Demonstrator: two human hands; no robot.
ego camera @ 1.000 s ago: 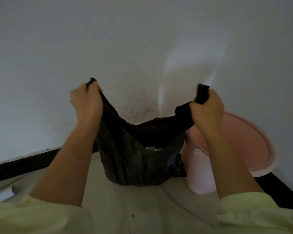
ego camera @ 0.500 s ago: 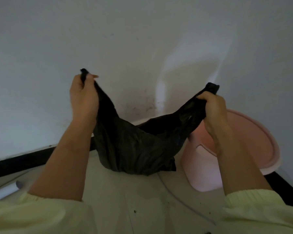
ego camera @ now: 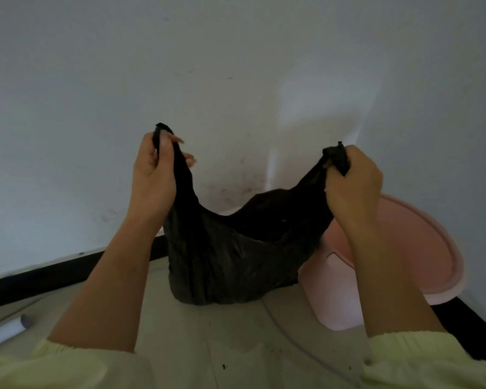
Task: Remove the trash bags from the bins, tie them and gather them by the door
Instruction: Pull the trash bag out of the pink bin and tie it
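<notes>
A black trash bag (ego camera: 225, 259) hangs between my two hands, its bottom resting on the pale floor in a room corner. My left hand (ego camera: 152, 175) grips the bag's left top corner, a black tip sticking out above the fingers. My right hand (ego camera: 351, 183) grips the right top corner, bunched in the fist. The bag's mouth sags in a curve between them. A pink bin (ego camera: 421, 256) stands just right of the bag, partly hidden behind my right forearm.
White walls (ego camera: 236, 80) meet in the corner right behind the bag, with a black skirting (ego camera: 40, 279) along the floor. A white tube (ego camera: 3, 332) lies at the lower left. A thin cable (ego camera: 292, 332) and dark crumbs lie on the floor.
Both hands kept their hold on the bag's corners and shifted slightly. The bag's mouth, open a second ago, has pulled flatter and sags between the hands.
</notes>
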